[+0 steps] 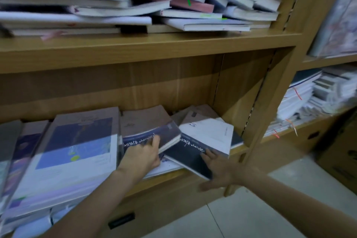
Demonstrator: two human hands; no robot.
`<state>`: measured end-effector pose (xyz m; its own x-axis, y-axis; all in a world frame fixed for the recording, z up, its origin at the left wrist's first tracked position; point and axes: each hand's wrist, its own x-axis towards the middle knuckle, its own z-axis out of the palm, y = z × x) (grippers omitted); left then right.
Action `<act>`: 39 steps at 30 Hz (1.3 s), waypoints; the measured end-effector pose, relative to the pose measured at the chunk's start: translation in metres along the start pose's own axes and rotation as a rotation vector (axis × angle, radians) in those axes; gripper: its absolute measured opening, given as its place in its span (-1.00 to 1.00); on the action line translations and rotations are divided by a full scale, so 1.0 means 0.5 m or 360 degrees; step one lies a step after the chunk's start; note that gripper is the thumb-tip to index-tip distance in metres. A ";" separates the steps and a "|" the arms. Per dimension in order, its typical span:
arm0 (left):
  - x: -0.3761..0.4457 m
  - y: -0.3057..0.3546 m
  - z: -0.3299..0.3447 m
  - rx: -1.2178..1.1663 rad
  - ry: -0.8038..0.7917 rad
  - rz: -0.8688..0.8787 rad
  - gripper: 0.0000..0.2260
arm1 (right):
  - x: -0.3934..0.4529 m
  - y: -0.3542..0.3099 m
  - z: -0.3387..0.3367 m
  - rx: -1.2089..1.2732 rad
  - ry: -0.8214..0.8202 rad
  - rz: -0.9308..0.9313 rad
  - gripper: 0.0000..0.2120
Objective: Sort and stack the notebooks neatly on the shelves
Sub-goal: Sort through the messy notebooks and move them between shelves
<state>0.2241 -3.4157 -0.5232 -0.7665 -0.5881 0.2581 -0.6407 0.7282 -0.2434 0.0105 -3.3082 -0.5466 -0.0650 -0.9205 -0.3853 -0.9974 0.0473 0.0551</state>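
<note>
On the lower shelf (pixel 195 175) lie two dark blue notebooks with white script. My left hand (pixel 144 155) holds the left notebook (pixel 166 137) at its front edge, with the fingers over the cover; this notebook sits tilted on a stack. My right hand (pixel 218 168) grips the front corner of the right notebook (pixel 189 157), which juts out past the shelf edge, thumb below it. A white-covered notebook (pixel 210 134) lies askew behind it. A large blue and white notebook (pixel 77 149) tops the stack on the left.
The upper shelf (pixel 146 48) carries a messy heap of notebooks (pixel 173 6) with ribbon markers. The wooden upright (pixel 270 91) bounds the compartment on the right. Further right, another shelf holds paper stacks (pixel 309 100). A cardboard box (pixel 340 150) stands on the tiled floor (pixel 251 214).
</note>
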 end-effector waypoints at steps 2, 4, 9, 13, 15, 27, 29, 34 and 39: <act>-0.007 0.022 0.003 -0.0020 -0.0134 -0.0066 -0.58 | 0.017 -0.054 0.031 -0.0007 0.0171 0.0147 -0.15; -0.007 0.014 0.006 -0.0033 -0.0147 -0.0109 -0.56 | 0.021 -0.073 0.042 -0.0068 0.0354 0.0265 -0.37; -0.013 -0.042 0.009 -0.0119 0.0366 -0.0033 -0.33 | -0.013 -0.013 -0.029 0.0161 0.0819 0.0302 -0.71; -0.019 -0.015 -0.005 -0.0034 0.0033 -0.0071 -0.35 | -0.048 0.049 -0.130 0.0842 0.1357 0.0294 -0.85; -0.027 -0.005 0.003 -0.0017 -0.0230 -0.0123 -0.50 | -0.052 0.052 -0.163 0.0808 0.1645 0.0094 -0.83; -0.116 -0.089 0.008 -0.0182 0.0411 0.0089 -0.81 | 0.104 -0.114 -0.025 0.0635 0.0525 -0.0467 -0.21; -0.094 -0.081 0.019 -0.0179 0.0161 0.0075 -0.67 | 0.075 -0.081 -0.027 0.1239 0.0840 -0.0177 -0.49; -0.041 -0.010 0.014 -0.0035 -0.0418 -0.0034 -0.40 | 0.075 -0.039 0.041 0.2086 0.0837 0.0810 -0.86; -0.025 -0.023 0.019 0.0141 -0.0538 -0.0098 -0.56 | 0.123 -0.082 0.033 0.2979 0.0818 0.0951 -0.77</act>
<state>0.2407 -3.4203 -0.5321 -0.6882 -0.7241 -0.0459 -0.6763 0.6631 -0.3209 0.0471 -3.3603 -0.5874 -0.6550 -0.6279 -0.4205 0.3157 0.2782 -0.9072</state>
